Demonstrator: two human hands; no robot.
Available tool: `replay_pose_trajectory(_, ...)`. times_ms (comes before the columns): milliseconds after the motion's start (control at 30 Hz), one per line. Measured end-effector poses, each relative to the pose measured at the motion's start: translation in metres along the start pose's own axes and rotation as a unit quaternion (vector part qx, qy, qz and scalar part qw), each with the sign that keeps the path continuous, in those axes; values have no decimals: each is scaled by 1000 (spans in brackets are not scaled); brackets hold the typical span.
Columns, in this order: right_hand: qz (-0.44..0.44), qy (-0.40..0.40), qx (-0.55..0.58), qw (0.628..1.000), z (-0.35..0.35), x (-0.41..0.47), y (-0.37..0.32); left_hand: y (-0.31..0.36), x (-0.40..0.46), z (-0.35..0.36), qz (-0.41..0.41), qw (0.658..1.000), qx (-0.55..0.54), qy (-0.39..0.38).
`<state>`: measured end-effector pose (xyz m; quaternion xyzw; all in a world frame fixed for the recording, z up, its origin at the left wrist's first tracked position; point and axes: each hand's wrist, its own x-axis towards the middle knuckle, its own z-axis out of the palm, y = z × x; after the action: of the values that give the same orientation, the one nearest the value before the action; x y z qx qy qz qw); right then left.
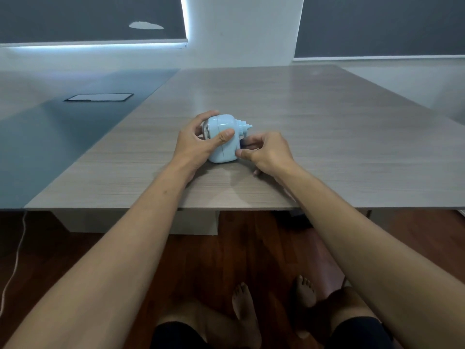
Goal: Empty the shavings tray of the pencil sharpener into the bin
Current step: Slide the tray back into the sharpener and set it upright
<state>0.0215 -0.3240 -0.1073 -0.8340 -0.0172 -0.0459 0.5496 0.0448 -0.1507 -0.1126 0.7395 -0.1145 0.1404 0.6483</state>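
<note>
Left hand (pixel 198 142) is wrapped around the pale blue plastic pencil sharpener (pixel 224 139) sitting on the grey wood-grain table (pixel 314 137) (near the front edge), while the right hand (pixel 266 153) pinches something at its lower right side.

The one camera sat on my head, facing forward and down over the near edge of the table (pixel 314 122). It stood close above my forearms, with the floor (pixel 201 260) under that edge.

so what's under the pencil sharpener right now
The pencil sharpener stands directly on the wooden table. Its inside is hidden by the shell, left hand and right hand.
</note>
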Motion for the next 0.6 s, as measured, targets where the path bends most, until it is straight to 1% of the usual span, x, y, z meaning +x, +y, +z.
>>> replay_pose_trajectory(133,5,-24,17,1000,-1,2,5,0,2,0,1,1000,14,-3)
replay_pose_trajectory(300,4,-43,0,999,-5,1,3,-2,1,2,3,999,35,31)
replay_pose_trajectory(433,4,-47,-13,999,-5,2,3,3,-2,6,-5,993,101,67)
replay_pose_trajectory(600,2,-23,-32,999,-4,0,3,13,-10,-1,-17,984,165,72)
